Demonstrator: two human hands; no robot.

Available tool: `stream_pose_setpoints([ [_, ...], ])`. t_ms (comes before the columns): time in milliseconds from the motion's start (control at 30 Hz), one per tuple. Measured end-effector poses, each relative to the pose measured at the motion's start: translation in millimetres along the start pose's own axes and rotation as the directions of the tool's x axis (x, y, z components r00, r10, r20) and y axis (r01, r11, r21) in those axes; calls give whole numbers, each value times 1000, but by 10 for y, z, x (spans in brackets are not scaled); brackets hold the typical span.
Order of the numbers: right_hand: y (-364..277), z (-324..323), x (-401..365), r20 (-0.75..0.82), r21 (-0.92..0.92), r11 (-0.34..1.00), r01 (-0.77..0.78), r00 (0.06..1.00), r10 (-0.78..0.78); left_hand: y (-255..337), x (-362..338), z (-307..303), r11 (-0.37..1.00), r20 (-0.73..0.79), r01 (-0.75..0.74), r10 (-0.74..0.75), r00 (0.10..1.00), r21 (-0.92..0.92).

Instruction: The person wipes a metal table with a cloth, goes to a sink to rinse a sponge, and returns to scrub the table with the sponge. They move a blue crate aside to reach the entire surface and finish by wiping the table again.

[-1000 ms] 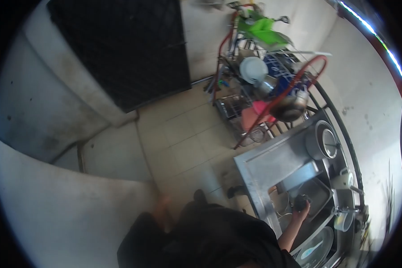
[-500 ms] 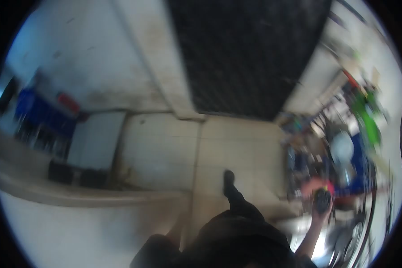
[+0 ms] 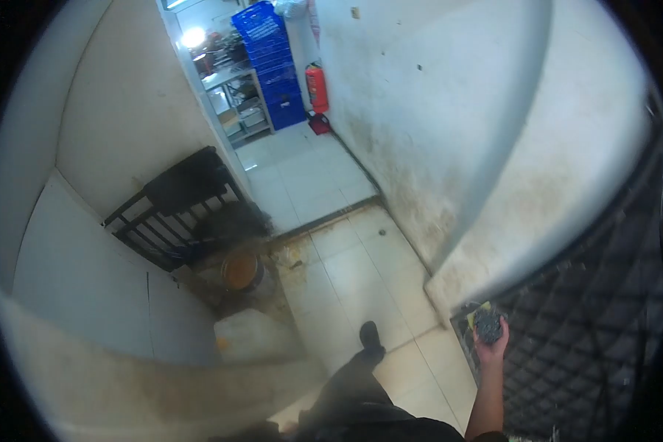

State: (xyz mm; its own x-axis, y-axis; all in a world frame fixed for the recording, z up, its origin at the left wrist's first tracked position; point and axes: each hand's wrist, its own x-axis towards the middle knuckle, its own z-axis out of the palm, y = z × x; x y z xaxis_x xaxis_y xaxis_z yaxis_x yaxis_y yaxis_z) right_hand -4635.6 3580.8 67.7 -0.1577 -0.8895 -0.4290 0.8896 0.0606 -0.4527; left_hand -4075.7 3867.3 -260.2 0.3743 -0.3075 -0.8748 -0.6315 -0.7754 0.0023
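Note:
My right hand (image 3: pixel 491 346) is raised at the lower right, its fingers wrapped round a grey steel wool scourer (image 3: pixel 488 326). Against the scourer's far side shows the corner of a flat yellow piece (image 3: pixel 477 314), likely a sponge, in the same grip. A dark quilted-looking panel (image 3: pixel 582 353) lies behind that hand. Of my left hand (image 3: pixel 290 426), only a small blurred patch of skin seems to show at the bottom edge by my dark clothes; its fingers cannot be made out.
A tiled floor (image 3: pixel 346 258) leads over a low step to a doorway. Beyond it stand stacked blue crates (image 3: pixel 272 70), a red fire extinguisher (image 3: pixel 316 88) and a metal shelf (image 3: pixel 247 110). On the left are a black rack (image 3: pixel 151 228), a bucket (image 3: pixel 243 272) and a pale container (image 3: pixel 254 339).
My view has swung left, from the cluttered shelving toward the doorway and crates. The right hand still grips the scourer, and the dark panel now lies at the right.

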Motion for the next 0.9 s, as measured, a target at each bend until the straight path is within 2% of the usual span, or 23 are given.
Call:
stream_pose_setpoints([
  [133, 147, 860, 1287, 75, 32, 999, -28, 997, 26, 803, 214, -351, 998, 55, 36, -33, 998, -49],
  [200, 177, 1261, 1728, 38, 42, 997, -68, 997, 66, 1209, 332, -662, 997, 58, 18, -13, 998, -77],
  [233, 232, 1510, 1958, 115, 0, 999, -53, 992, 53, 1434, 397, -838, 997, 62, -11, 16, 998, -80],
  [333, 316, 1982, 2620, 192, -73, 989, -130, 971, 142, 2130, 916, -1534, 983, -26, -166, 165, 986, -80],
  [367, 390, 2139, 2824, 138, -37, 994, -98, 985, 103, 2436, 1177, -1892, 966, -97, -241, 232, 968, -93],
  [400, 446, 2241, 3044, 142, -36, 993, -110, 983, 114, 2752, 1406, -2269, 912, -192, -335, 294, 936, -238],
  [433, 490, 2288, 3294, 96, -41, 991, -130, 986, 133, 3109, 1685, -2743, 920, -216, -386, 391, 895, 66],
  [467, 530, 2342, 3557, 55, -47, 988, -146, 987, 149, 3524, 1655, -3239, 908, -313, -416, 380, 870, -55],
  [533, 708, 2468, 4083, 138, -52, 988, -146, 979, 152, 4197, 1315, -4134, 796, -516, -596, 468, 717, -107],
  [567, 770, 2555, 4314, 115, -46, 982, -181, 976, 185, 4474, 1416, -4488, 801, -524, -588, 457, 719, -109],
  [600, 839, 2634, 4575, 90, -40, 976, -215, 972, 218, 4733, 1542, -4786, 762, -558, -599, 394, 730, -246],
  [633, 946, 2705, 4892, 148, -33, 979, -199, 968, 202, 4997, 1643, -5023, 699, -583, -607, 329, 742, -379],
  [667, 1039, 2837, 5247, 153, -46, 978, -206, 966, 210, 5128, 1850, -5141, 694, -585, -605, 320, 745, -391],
  [733, 1207, 3096, 5835, 127, -29, 983, -181, 975, 183, 5171, 2256, -5201, 528, -591, -635, 280, 757, -564],
  [767, 1276, 3287, 6142, 114, -6, 977, -212, 971, 211, 5397, 1677, -5482, 739, -344, -309, 111, 932, -599],
  [800, 1324, 3517, 6397, 107, -8, 974, -228, 968, 228, 5026, 2522, -4995, 733, -449, -348, 65, 891, -585],
  [833, 1422, 3822, 6684, 117, -39, 959, -279, 952, 282, 5028, 2437, -5010, 894, -521, -222, -16, 853, -390],
  [867, 1536, 4140, 7000, 130, -73, 943, -326, 934, 333, 4899, 2441, -4836, 910, -332, -104, -39, 942, -401],
  [900, 1664, 4403, 7321, 117, -98, 935, -342, 929, 352, 4873, 2461, -4740, 906, -230, -34, -71, 971, -421],
])
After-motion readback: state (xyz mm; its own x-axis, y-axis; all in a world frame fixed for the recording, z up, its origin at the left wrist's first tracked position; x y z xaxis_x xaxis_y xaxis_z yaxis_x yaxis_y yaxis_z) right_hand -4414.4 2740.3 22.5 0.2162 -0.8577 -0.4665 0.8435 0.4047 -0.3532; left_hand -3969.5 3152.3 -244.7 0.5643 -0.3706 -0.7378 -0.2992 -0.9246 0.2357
